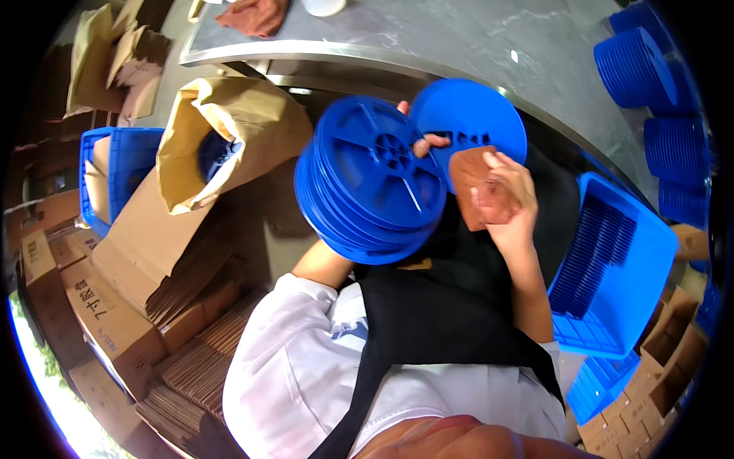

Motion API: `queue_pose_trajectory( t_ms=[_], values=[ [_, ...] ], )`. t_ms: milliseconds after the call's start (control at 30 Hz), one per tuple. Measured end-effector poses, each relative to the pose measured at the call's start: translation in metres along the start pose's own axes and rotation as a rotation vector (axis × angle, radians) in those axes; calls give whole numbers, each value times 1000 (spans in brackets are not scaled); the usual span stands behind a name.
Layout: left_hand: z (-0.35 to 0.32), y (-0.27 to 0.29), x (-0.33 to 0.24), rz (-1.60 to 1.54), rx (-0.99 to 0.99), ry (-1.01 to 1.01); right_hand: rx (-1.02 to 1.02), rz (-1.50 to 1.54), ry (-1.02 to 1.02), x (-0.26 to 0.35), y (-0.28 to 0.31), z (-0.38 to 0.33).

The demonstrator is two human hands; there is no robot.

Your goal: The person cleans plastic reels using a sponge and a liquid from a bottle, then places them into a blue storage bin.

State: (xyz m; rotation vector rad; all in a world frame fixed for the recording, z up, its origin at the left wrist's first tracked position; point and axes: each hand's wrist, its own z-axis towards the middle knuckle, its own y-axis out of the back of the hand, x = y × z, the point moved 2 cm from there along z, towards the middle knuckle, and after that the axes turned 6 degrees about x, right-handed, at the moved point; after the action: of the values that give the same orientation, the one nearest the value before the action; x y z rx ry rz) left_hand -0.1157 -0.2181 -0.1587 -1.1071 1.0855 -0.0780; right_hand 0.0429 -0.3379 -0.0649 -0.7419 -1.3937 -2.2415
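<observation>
A stack of blue plastic reels (375, 176) leans against my left forearm, in front of my black apron. My left hand (430, 144) is mostly hidden behind the stack, with only fingertips showing at its right edge, closed around the reels. Just beyond those fingertips, a single blue reel (466, 111) stands tilted, partly behind the stack; whether the fingers also grip it is hard to see. My right hand (506, 191) is closed on a reddish-brown cloth (472, 180), which overlaps the lower edge of that single reel.
A grey table (428, 34) with a metal edge spans the far side, bearing another brown cloth (254, 17) and stacked blue reels (633, 70). At left, a paper sack (260, 107) holds reels above cardboard boxes (115, 314). A blue crate (619, 306) with reels stands right.
</observation>
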Motion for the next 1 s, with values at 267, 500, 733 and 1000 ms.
queue_pose_trajectory(
  t_ms=[267, 500, 733, 1000],
  values=[
    [-23, 6, -8, 42, 5, 105, -358, -218, -252, -52, -5, 21],
    [-35, 10, -8, 41, 2, 126, 20, -252, 251, -8, -12, -22],
    [-33, 8, -4, 47, 20, 145, -227, -346, -195, -64, -3, 53],
    [-41, 15, -7, 36, 11, 166, 334, -81, 298, 5, -29, 33]
  ],
)
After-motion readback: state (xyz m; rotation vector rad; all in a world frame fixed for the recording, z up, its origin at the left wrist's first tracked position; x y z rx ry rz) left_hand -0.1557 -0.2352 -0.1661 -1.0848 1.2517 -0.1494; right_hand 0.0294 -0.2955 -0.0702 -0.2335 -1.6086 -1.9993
